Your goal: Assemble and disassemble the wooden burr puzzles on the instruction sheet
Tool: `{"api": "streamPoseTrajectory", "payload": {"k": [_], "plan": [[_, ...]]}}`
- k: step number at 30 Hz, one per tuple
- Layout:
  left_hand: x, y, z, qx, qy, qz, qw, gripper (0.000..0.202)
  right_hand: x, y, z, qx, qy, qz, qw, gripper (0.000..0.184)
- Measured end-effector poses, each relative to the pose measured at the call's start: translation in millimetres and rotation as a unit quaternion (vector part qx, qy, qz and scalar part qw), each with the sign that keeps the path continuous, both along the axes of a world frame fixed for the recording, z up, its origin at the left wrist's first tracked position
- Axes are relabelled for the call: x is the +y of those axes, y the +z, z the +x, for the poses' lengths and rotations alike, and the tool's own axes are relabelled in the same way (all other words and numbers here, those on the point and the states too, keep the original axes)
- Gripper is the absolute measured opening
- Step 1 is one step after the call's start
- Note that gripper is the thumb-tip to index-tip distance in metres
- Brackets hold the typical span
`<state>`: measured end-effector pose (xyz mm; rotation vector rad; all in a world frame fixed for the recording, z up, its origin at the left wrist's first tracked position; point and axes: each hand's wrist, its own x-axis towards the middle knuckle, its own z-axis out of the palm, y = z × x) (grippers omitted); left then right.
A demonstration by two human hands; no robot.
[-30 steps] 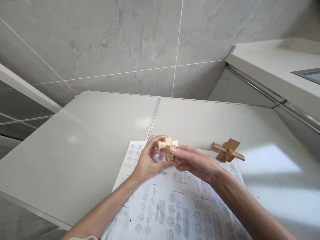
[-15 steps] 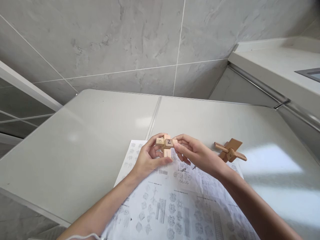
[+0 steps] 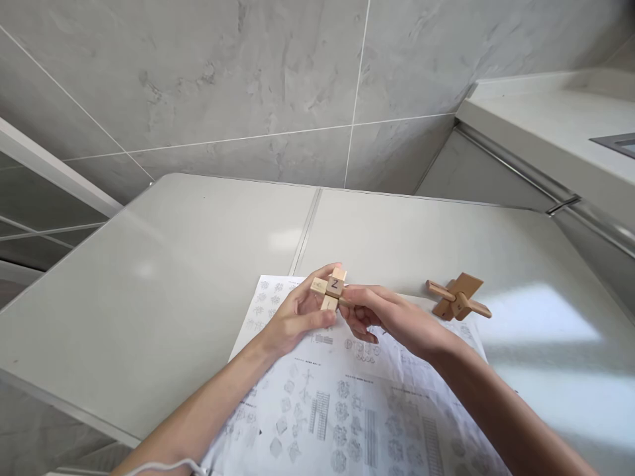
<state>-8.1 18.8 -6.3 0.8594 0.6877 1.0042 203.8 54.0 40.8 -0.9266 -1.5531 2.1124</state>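
A light wooden cross-shaped puzzle (image 3: 331, 287), its centre block marked with a letter, is held above a printed instruction sheet (image 3: 342, 403). My left hand (image 3: 297, 316) grips it from the left and below, fingers curled round its arms. My right hand (image 3: 391, 319) pinches its right side with thumb and fingertips. A second, darker wooden puzzle (image 3: 459, 299) with pegs sticking out lies on the table to the right, apart from both hands.
The pale grey table (image 3: 173, 264) has a seam running down its middle and stands against a grey tiled wall (image 3: 248, 86). A white counter (image 3: 550, 132) rises at the right. The table's left edge drops off beside a glass panel.
The light puzzle has been turned in my hands, so its lettered face now points at the camera and sits tilted. My right fingers shifted to its right side.
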Motion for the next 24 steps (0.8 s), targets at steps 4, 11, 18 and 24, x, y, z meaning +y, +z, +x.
{"api": "streamPoseTrajectory", "payload": {"k": [4,11,18,24], "plan": [[2,-1.2,1,0.011,0.021,-0.012,1.0,0.068,-3,-0.8,-6,0.045,-0.033,-0.077,0.995,0.042],[6,-7.3,4,0.002,0.094,-0.046,0.994,0.055,-19,-16.2,-11,0.088,-0.224,-0.164,0.957,0.04],[3,-8.4,6,-0.014,0.11,-0.067,0.992,0.041,-48,-33.1,21,0.087,-0.352,-0.166,0.917,0.036],[3,-5.3,6,-0.019,0.101,-0.072,0.992,0.037,-61,-46.3,34,0.124,-0.389,-0.187,0.893,0.034]]}}
